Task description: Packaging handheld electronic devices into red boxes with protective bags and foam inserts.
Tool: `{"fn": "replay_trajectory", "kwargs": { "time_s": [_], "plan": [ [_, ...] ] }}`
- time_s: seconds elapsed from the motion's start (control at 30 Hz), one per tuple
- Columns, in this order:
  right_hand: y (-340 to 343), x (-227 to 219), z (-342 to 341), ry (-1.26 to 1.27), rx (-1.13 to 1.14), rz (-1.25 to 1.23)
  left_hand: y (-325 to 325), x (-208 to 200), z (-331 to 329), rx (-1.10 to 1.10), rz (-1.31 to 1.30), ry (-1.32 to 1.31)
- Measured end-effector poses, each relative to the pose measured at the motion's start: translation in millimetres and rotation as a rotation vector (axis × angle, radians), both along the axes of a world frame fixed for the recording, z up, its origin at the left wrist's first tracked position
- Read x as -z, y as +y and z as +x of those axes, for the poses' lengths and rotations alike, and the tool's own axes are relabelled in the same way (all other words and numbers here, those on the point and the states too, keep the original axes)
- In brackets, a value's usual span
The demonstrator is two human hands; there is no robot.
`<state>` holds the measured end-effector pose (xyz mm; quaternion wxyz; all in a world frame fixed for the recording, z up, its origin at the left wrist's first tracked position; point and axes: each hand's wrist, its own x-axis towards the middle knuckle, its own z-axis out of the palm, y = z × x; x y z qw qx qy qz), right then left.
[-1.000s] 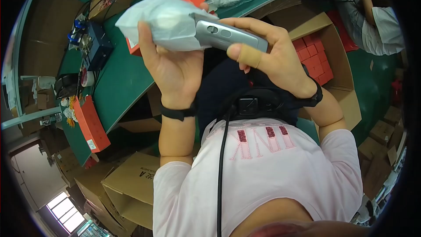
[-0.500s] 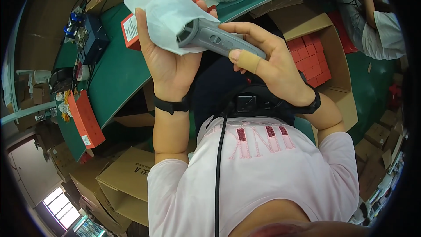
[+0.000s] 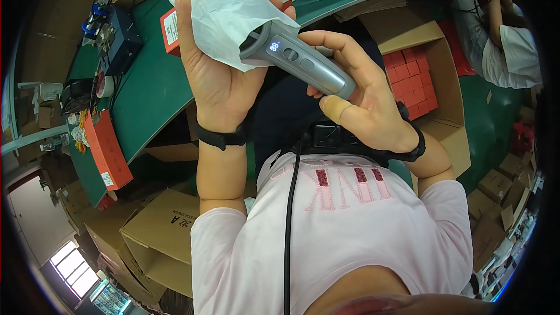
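- Now, in the head view, the grey handheld device with two oval buttons and a small lit display (image 3: 297,58) sits with its head deeper inside the thin white plastic bag (image 3: 216,11) than a second ago, when the bag only draped over its tip; the bagging looks well under way.
- Both hands are up close together over the green table (image 3: 146,93). The left hand (image 3: 219,81) is clamped on the bag, thumb and fingers pinching its mouth around the device's head. The right hand (image 3: 361,102) is wrapped around the device's handle, a tan plaster on the thumb.
- Compared with half a second ago the pair has risen toward the camera, and the display faces up.
- Behind the bag lies an orange-red flat carton with a white label (image 3: 172,29), partly hidden.
- At the table's left edge a long orange box with a small white sticker (image 3: 105,149) lies askew.
- To the right an open brown cardboard case holds rows of small red boxes (image 3: 411,79).
- Lower left stand brown cartons (image 3: 166,239), one with dark printed marks.
- Another person in a white top (image 3: 507,46) works at the far right.
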<state>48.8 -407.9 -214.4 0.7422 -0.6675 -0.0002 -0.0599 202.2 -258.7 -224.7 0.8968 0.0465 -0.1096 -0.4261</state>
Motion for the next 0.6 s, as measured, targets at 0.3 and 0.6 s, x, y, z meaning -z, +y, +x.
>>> {"fn": "replay_trajectory", "kwargs": {
  "time_s": [0.3,0.6],
  "plan": [
    [-4.0,-0.4,5.2,-0.137,0.178,0.177,-33.0,8.4,-34.1,-0.718,0.638,-0.546],
    [-55.8,-3.5,15.8,0.022,0.138,0.265,-28.0,-9.1,-27.4,-0.303,0.479,-0.382]
  ]
}}
